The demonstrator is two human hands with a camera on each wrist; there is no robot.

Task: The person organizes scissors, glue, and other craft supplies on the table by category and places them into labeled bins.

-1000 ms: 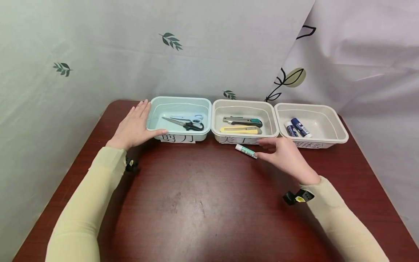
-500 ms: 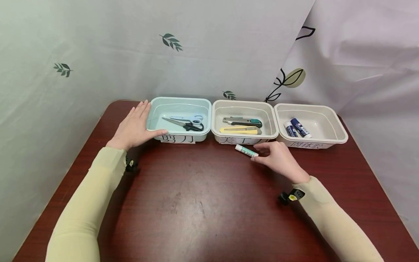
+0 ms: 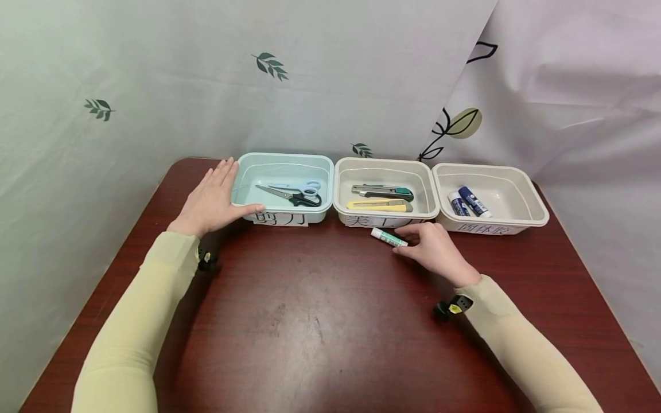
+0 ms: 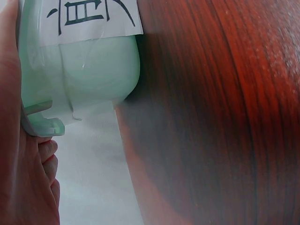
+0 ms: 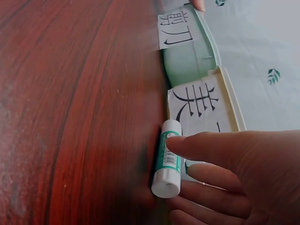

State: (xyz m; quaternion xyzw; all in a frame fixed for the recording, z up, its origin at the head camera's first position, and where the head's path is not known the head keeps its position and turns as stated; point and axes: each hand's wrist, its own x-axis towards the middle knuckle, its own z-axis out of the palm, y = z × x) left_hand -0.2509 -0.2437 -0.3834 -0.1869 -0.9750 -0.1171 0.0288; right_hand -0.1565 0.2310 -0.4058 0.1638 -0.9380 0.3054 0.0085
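A white and green glue stick (image 3: 388,237) lies on the table in front of the middle bin. My right hand (image 3: 432,248) reaches around its right end, thumb on the near side and fingers on the far side. From the right wrist view, the thumb tip overlaps the label of the glue stick (image 5: 167,159), and the fingers are spread loosely behind it. My left hand (image 3: 209,198) rests against the left side of the light-blue bin (image 3: 286,157), thumb along its front rim. That bin (image 4: 93,70) fills the upper left of the left wrist view.
Scissors (image 3: 296,198) lie in the light-blue bin. The middle beige bin (image 3: 384,163) holds utility knives (image 3: 382,205). At the right, another beige bin (image 3: 537,198) contains two blue glue sticks (image 3: 474,201). Paper labels face forward. A curtain (image 3: 310,103) hangs behind the table (image 3: 289,321).
My right hand has moved left and slightly toward me, farther along the glue stick. The glue stick has stayed nearly in place. My left hand has not moved.
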